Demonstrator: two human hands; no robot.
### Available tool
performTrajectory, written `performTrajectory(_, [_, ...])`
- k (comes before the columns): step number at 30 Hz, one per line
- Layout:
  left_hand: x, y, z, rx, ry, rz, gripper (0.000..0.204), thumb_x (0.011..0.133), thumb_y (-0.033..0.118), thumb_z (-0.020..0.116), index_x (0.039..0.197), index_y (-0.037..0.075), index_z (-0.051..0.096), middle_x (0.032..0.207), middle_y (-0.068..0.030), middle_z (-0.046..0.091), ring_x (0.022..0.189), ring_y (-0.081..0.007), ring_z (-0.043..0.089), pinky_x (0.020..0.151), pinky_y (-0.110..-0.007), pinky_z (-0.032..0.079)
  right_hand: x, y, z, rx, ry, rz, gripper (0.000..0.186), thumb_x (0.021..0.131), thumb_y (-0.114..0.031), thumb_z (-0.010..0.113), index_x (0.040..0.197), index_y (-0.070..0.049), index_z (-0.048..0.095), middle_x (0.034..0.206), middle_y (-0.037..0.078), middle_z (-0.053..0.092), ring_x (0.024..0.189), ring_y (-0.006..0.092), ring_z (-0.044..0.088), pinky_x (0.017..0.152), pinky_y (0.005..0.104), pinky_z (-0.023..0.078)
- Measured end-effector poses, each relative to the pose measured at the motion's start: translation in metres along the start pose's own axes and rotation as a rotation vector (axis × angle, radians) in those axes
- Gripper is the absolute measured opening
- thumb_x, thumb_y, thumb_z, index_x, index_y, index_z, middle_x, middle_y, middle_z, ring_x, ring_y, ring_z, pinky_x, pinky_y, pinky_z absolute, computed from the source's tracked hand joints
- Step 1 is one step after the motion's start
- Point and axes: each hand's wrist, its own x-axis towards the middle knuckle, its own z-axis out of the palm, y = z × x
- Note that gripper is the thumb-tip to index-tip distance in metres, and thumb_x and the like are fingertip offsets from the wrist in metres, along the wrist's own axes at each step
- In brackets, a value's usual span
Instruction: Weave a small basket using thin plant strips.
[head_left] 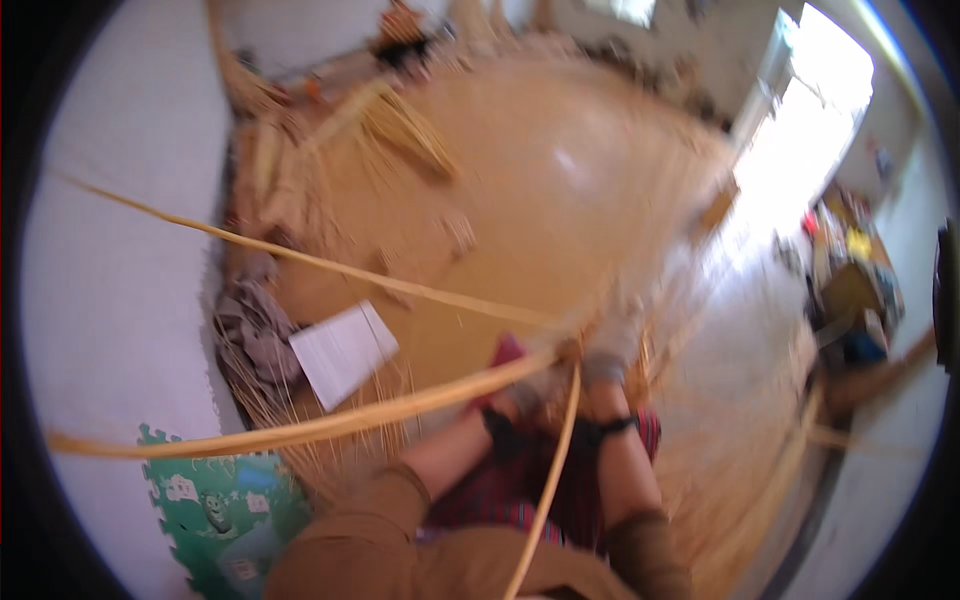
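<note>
Head view: your left hand (530,392) and right hand (612,345) are at the strips (300,432), grip too blurry to tell; lengths trail loose left and near, so looks far from done

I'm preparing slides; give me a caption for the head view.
Blurred left hand and right hand close together where long cane-like strips converge, white sheet to the left.
</note>
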Motion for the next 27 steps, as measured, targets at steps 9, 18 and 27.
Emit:
performTrajectory(9, [0.007,0.019,0.001,-0.249,0.04,-0.098,0.053,0.098,0.018,0.072,0.143,0.002,0.05,0.127,-0.0138,0.067,0.114,-0.0203,0.065,0.1,-0.034,0.054,-0.089,0.035,-0.017,0.262,0.413,-0.396,0.086,0.095,-0.017,0.069,0.167,-0.005,0.023,0.126,0.027,0.066,0.118,0.04,0.064,0.102,0.048,0.051])
performTrajectory(18, [0.001,0.017,-0.009,-0.224,-0.098,-0.006,0.079,0.092,0.029,0.083,0.153,-0.001,0.042,0.139,-0.0145,0.061,0.127,-0.0208,0.059,0.11,-0.035,0.049,-0.117,0.054,-0.024,0.29,0.27,-0.288,0.06,0.09,-0.029,0.077,0.14,-0.001,0.058,0.13,0.018,0.069,0.119,0.0365,0.064,0.102,0.0486,0.05])
performTrajectory(27, [0.004,0.021,-0.006,-0.217,-0.116,-0.071,0.072,0.094,0.017,0.079,0.154,0.006,0.041,0.136,-0.0077,0.061,0.122,-0.0175,0.06,0.104,-0.033,0.052,-0.102,0.059,-0.018,0.042,0.288,-0.349,0.036,0.095,-0.015,0.063,0.129,-0.001,0.059,0.126,0.021,0.067,0.111,0.0385,0.067,0.095,0.0466,0.053])
